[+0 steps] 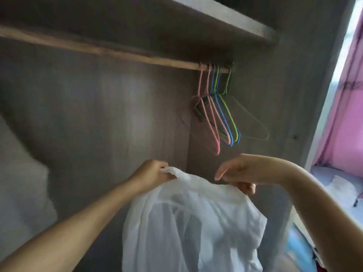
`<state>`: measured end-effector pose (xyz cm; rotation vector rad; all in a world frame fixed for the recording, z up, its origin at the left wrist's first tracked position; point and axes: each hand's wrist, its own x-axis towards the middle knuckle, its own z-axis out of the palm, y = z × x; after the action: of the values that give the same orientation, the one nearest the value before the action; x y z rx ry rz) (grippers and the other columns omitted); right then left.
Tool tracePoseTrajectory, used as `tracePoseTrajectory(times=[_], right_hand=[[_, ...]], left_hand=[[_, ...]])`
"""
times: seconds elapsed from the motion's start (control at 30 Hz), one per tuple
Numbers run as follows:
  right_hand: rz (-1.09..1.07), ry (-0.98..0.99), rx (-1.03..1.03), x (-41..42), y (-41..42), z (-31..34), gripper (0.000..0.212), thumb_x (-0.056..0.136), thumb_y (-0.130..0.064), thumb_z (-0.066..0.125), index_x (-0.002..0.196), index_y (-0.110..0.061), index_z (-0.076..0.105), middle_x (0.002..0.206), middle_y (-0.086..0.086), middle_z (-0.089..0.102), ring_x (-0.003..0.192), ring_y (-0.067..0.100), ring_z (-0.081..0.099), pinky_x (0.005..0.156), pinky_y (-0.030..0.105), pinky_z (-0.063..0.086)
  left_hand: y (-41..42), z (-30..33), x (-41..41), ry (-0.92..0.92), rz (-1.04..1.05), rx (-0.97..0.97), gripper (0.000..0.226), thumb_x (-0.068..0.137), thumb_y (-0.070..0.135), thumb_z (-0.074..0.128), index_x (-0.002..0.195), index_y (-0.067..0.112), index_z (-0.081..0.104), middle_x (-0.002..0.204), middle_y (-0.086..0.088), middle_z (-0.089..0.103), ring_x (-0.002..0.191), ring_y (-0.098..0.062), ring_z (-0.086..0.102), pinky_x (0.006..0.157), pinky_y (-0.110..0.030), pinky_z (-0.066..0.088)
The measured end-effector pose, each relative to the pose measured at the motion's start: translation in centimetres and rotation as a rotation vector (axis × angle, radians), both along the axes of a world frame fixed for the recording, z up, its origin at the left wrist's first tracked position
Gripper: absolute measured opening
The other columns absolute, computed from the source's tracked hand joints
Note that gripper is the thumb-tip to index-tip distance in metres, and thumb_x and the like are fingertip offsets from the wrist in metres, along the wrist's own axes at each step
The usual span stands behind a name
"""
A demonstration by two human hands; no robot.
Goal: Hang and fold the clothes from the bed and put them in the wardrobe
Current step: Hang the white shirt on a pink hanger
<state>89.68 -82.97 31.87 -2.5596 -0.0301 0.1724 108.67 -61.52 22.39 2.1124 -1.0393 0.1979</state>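
Observation:
A thin white garment [188,222] hangs in front of the open wardrobe, held up by both hands. My left hand [151,173] grips its top edge at the left in a closed fist. My right hand [239,173] holds the top edge at the right, lower fingers curled under the cloth and the forefinger stretched out to the left. Above them a wooden rail [117,53] crosses the wardrobe. Several wire hangers [222,114] in pink, blue and green hang bunched at the rail's right end. No hanger shows inside the garment.
A shelf board [225,14] runs above the rail. The wardrobe's grey side wall [284,95] stands at the right. Beyond it are a pink curtain [345,107] and a bed [337,185] with white cloth. A pale blurred shape [21,183] fills the left.

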Motion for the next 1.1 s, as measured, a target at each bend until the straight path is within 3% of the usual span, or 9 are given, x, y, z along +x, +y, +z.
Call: tracePoseTrajectory(times=[0.13, 0.23, 0.4, 0.47, 0.53, 0.67, 0.8, 0.97, 1.1], right_hand=[[-0.182, -0.473, 0.181, 7.4, 1.5, 5.1, 0.021, 0.096, -0.004, 0.047, 0.111, -0.005, 0.061, 0.08, 0.006, 0.066, 0.067, 0.015, 0.065, 0.053, 0.019, 0.052], [-0.293, -0.74, -0.284, 14.7, 1.6, 8.1, 0.039, 0.093, -0.013, 0.052, 0.131, -0.007, 0.049, 0.119, 0.015, 0.057, 0.11, 0.03, 0.056, 0.09, 0.032, 0.048], [-0.515, -0.56, -0.521, 22.4, 0.7, 8.8, 0.051, 0.095, -0.01, 0.045, 0.14, 0.001, 0.027, 0.136, 0.027, 0.043, 0.126, 0.043, 0.044, 0.1, 0.045, 0.04], [-0.525, -0.523, -0.555, 24.0, 0.4, 8.7, 0.058, 0.095, -0.01, 0.039, 0.146, 0.006, 0.015, 0.142, 0.03, 0.035, 0.131, 0.044, 0.039, 0.104, 0.048, 0.037], [-0.565, -0.518, -0.539, 24.8, 0.2, 8.6, 0.058, 0.095, -0.011, 0.042, 0.145, 0.006, 0.018, 0.145, 0.029, 0.031, 0.133, 0.045, 0.036, 0.104, 0.052, 0.038], [-0.6, -0.533, -0.52, 25.2, -0.9, 8.0, 0.045, 0.092, -0.01, 0.05, 0.134, 0.004, 0.043, 0.138, 0.024, 0.047, 0.13, 0.039, 0.044, 0.1, 0.048, 0.044], [-0.534, -0.652, -0.452, 25.1, -1.4, 7.5, 0.036, 0.091, -0.007, 0.049, 0.125, 0.004, 0.052, 0.127, 0.025, 0.057, 0.121, 0.038, 0.054, 0.099, 0.041, 0.046], [-0.438, -0.913, -0.241, 23.2, 1.0, 6.0, 0.026, 0.096, -0.002, 0.037, 0.12, 0.003, 0.04, 0.108, 0.032, 0.06, 0.097, 0.047, 0.059, 0.077, 0.046, 0.046], [-0.349, -0.97, 0.16, 20.3, 1.7, 0.5, 0.015, 0.093, -0.01, 0.044, 0.108, -0.008, 0.045, 0.081, 0.017, 0.058, 0.065, 0.03, 0.055, 0.06, 0.033, 0.038]], left_hand=[[-0.8, 1.6, 1.2, -0.325, 0.181, 0.316, 0.045, 0.082, 0.043, 0.064, 0.051, 0.019, 0.04, 0.048, 0.006, 0.04, 0.049, -0.006, 0.039, 0.044, -0.019, 0.021], [-1.0, 2.8, 2.2, -0.289, 0.164, 0.408, 0.04, 0.08, 0.033, 0.063, 0.053, 0.018, 0.039, 0.053, 0.004, 0.041, 0.054, -0.01, 0.04, 0.047, -0.024, 0.025], [0.9, 5.2, 3.6, -0.194, 0.133, 0.424, 0.033, 0.078, 0.026, 0.065, 0.054, 0.018, 0.043, 0.055, 0.003, 0.044, 0.052, -0.01, 0.038, 0.052, -0.029, 0.029], [1.6, 5.6, 4.3, -0.192, 0.148, 0.34, 0.033, 0.081, 0.026, 0.065, 0.056, 0.019, 0.045, 0.055, 0.004, 0.044, 0.052, -0.008, 0.038, 0.051, -0.024, 0.027], [2.1, 5.4, 4.8, -0.179, 0.173, 0.199, 0.037, 0.084, 0.027, 0.065, 0.056, 0.021, 0.042, 0.053, 0.006, 0.041, 0.051, -0.005, 0.035, 0.05, -0.022, 0.025], [2.7, 5.0, 5.3, -0.078, 0.267, -0.057, 0.045, 0.085, 0.032, 0.064, 0.053, 0.022, 0.035, 0.047, 0.012, 0.034, 0.044, -0.002, 0.031, 0.045, -0.02, 0.023], [4.0, 5.3, 5.2, 0.032, 0.288, -0.016, 0.041, 0.083, 0.046, 0.063, 0.057, 0.02, 0.045, 0.051, 0.012, 0.041, 0.047, -0.003, 0.036, 0.049, -0.024, 0.028], [5.2, 5.4, 4.8, -0.259, 0.39, 0.498, 0.033, 0.075, 0.054, 0.067, 0.076, 0.026, 0.049, 0.073, 0.009, 0.056, 0.068, -0.014, 0.051, 0.06, -0.029, 0.037], [5.7, 4.6, 5.3, -0.002, 0.139, 0.8, 0.01, 0.085, 0.029, 0.063, 0.089, 0.02, 0.06, 0.089, 0.003, 0.06, 0.082, -0.016, 0.056, 0.074, -0.028, 0.045]])
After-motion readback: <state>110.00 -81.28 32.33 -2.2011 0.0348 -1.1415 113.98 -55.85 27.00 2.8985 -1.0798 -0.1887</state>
